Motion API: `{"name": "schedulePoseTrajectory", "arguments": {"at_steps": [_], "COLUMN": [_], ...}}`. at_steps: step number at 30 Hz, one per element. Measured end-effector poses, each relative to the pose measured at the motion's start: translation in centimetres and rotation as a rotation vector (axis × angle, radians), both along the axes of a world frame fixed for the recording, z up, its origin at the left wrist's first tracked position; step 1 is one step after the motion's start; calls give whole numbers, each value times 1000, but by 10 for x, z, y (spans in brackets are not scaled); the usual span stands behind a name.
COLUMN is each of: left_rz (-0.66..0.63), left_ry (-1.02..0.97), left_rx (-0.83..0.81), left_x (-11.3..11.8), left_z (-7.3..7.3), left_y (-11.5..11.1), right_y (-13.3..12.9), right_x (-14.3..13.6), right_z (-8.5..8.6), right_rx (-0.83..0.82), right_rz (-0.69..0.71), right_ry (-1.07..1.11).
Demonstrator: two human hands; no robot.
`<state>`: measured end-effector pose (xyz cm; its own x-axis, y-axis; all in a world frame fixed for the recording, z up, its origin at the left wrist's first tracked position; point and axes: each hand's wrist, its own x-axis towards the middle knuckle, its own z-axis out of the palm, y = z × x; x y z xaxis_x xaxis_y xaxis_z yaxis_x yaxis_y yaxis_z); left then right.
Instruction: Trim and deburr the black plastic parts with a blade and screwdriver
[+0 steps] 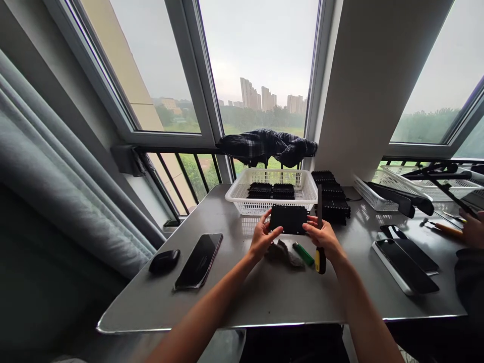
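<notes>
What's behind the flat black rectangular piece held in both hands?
Behind the flat black rectangular piece: a white perforated plastic basket holding black ridged parts. The piece covers part of the basket's front; its own far face is hidden.

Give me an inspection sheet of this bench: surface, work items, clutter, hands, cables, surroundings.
Surface: grey table, shiny.
Work items: black plate in hand; flat-bladed tool, blade up; black parts in a white basket; stacked black parts beside it.
Clutter: green lighter, crumpled rag, mouse, phone; two phone-like devices at right.
Hands: left hand and right hand hold the plate's sides; the right also holds the tool.
Cables: a thin dark strand by the stack, too small to identify.
Surroundings: window ahead, curtain left, another person's hand at right.
</notes>
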<state>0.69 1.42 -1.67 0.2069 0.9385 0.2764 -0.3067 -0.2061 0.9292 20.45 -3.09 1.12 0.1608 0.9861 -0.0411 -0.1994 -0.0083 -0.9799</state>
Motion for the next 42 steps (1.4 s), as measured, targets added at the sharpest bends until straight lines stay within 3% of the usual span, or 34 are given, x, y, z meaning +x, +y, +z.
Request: {"name": "schedulePoseTrajectory", "arguments": {"at_steps": [2, 6, 11, 15, 23, 30, 35, 42], "left_rz": [-41, -17, 215, 341, 243, 191, 285, 262], "left_ry": [-49, -48, 34, 201, 335, 386, 367, 461], "left_rx": [-120, -124, -3, 131, 215, 241, 282, 351], "left_x": [-2, -4, -9, -15, -17, -14, -23, -20], "left_z": [3, 4, -1, -2, 1, 6, 10, 5], "left_y": [2, 4, 12, 16, 10, 3, 10, 6], "right_y": [0, 2, 4, 1, -6, -6, -5, -7], "right_x": [-1, -2, 4, 10, 5, 7, 20, 7], "right_z": [0, -1, -4, -2, 2, 0, 2, 1], "right_rx": [14, 108, 260, 272, 257, 237, 199, 221], "right_rz": [30, 49, -210, -274, -147, -116, -148, -75], "right_ry": [-42, -223, -481, -704, -1219, -1285, -1275, -1310]}}
